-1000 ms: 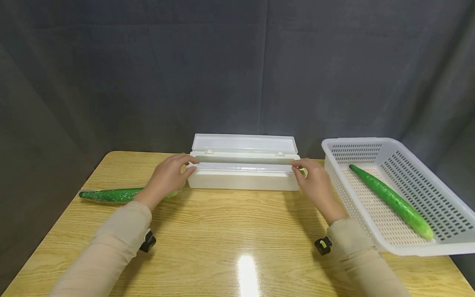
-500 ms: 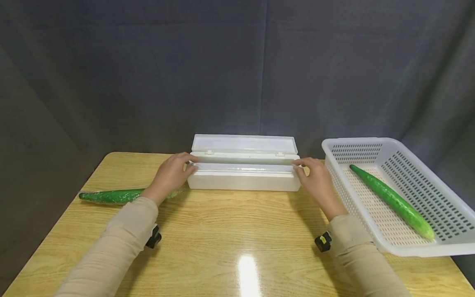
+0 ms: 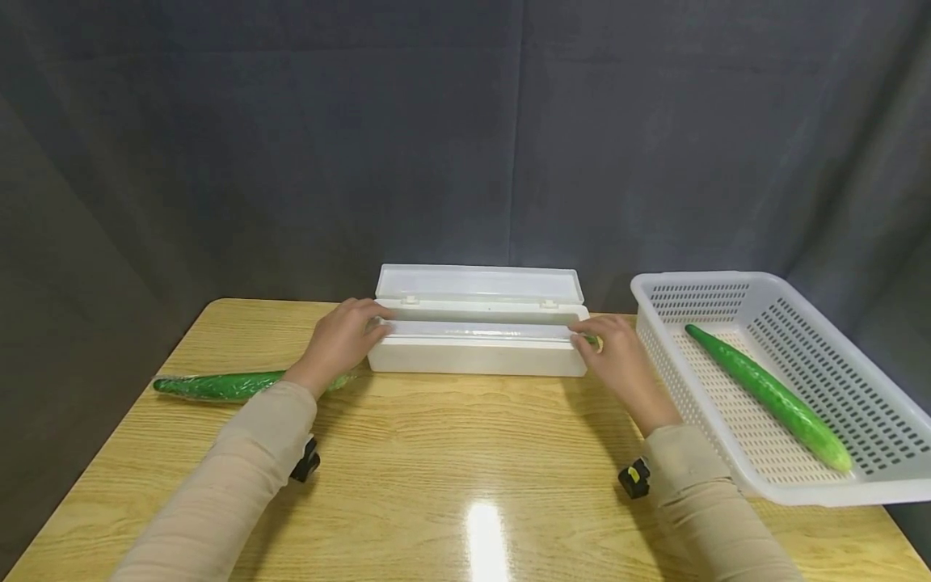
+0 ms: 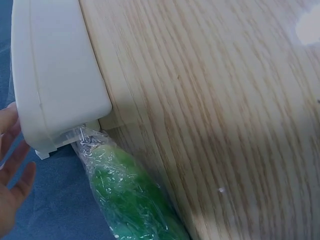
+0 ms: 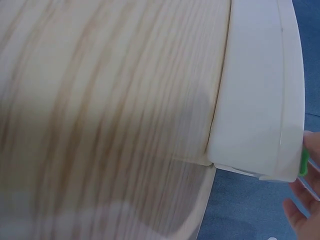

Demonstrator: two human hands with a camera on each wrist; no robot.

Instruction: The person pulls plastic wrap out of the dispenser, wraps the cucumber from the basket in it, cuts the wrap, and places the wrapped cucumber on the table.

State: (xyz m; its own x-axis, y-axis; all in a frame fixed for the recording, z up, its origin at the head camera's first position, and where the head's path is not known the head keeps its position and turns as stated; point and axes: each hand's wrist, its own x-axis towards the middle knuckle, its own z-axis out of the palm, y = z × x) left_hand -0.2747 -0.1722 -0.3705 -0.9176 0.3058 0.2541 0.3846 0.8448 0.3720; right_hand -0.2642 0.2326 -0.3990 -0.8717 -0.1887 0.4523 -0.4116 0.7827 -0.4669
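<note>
A white cling film dispenser stands at the back of the table, its lid tipped back. A shiny strip of cling film runs along its top front. My left hand pinches the strip's left end between thumb and forefinger. At the right end, my right hand pinches it likewise, beside a small green part of the dispenser. A film-wrapped cucumber lies left on the table, partly behind my left wrist; its end shows close to the dispenser in the left wrist view.
A white perforated basket stands at the right, with an unwrapped cucumber lying in it. The wooden table ends at a dark curtain behind the dispenser.
My left hand and forearm have shifted slightly to the right. My right hand stays at the dispenser's right end with only small finger movements. The dispenser and cucumbers have stayed in place.
</note>
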